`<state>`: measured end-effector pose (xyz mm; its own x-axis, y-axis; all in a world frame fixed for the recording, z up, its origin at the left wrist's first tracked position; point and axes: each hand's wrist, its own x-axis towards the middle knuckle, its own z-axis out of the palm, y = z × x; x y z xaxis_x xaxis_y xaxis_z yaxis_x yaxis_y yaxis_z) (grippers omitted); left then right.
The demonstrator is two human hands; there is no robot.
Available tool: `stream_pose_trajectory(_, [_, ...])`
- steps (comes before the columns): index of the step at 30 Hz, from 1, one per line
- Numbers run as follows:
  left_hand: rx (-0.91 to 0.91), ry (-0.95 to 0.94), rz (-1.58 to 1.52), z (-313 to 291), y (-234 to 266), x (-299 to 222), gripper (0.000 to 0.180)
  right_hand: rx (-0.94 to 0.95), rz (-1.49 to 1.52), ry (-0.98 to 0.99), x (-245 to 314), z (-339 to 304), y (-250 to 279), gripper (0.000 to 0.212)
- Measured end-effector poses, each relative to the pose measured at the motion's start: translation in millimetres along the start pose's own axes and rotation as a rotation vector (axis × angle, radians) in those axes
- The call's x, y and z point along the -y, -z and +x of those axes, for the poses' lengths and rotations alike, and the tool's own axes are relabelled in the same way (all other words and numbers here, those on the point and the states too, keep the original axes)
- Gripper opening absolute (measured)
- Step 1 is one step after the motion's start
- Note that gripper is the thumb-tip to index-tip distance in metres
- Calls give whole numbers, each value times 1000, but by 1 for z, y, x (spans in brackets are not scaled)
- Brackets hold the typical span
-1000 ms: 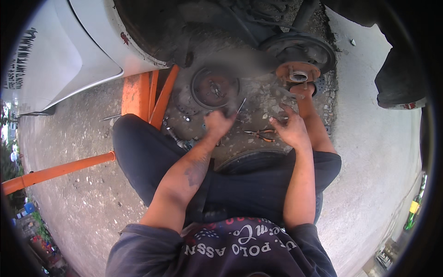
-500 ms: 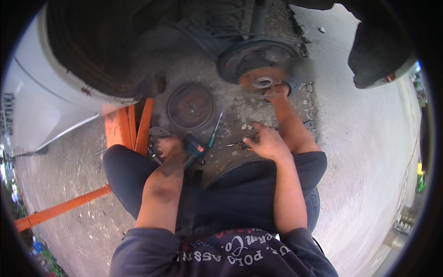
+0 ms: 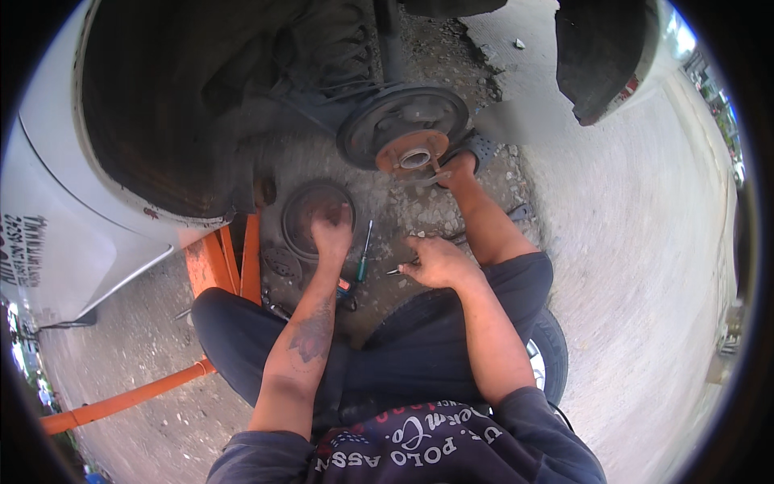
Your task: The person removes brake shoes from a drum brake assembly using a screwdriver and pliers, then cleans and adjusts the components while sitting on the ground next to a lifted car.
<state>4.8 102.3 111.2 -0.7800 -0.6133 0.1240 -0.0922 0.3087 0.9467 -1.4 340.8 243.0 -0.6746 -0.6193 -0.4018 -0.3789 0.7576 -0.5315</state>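
Note:
My left hand (image 3: pixel 331 234) reaches down to a round rusty brake drum (image 3: pixel 295 234) on the ground, its fingers apart over the drum's face; whether they press on it I cannot tell. Beneath that forearm a dark power tool with a red-orange patch (image 3: pixel 344 285) is mostly hidden. A screwdriver with a green handle (image 3: pixel 362 267) lies right of the drum. My right hand (image 3: pixel 442 263) hangs open by my right knee, fingers stretched. The metal tip of a pliers-like tool (image 3: pixel 394 271) shows beside its thumb; the hand covers the rest.
Ahead is a wheel hub with a rusty flange (image 3: pixel 389 156) under the raised vehicle (image 3: pixel 48 185). An orange stand (image 3: pixel 251 258) and an orange bar (image 3: pixel 129 398) are at left. A perforated metal disc (image 3: pixel 282 262) lies near the drum. Beneath me is a tyre (image 3: pixel 553 355).
My left hand has moved from beside the power tool forward onto the drum area. My right hand has shifted left over the pliers-like tool. The whole view has swung slightly.

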Motion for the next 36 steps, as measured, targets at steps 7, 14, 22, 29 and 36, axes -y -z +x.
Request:
stream_pose_trajectory(7, [811, 106, 319, -1, -5, -50, 39, 7, 15, 35, -14, -1, 3, 55])
stream_pose_trajectory(14, [880, 120, 549, -45, 38, -17, 40, -56, -61, 62, -4, -17, 6, 48])
stream_pose_trajectory(22, [-47, -411, 182, 75, 15, -151, 34, 50, 142, 321, 28, -55, 17, 50])
stream_pose_trajectory(29, [174, -454, -21, 149, -53, -212, 36, -23, 96, 199, 2, -58, 38, 55])
stream_pose_trajectory(36, [198, -340, -79, 155, -49, -196, 34, -119, 111, 241, -5, -62, 38, 54])
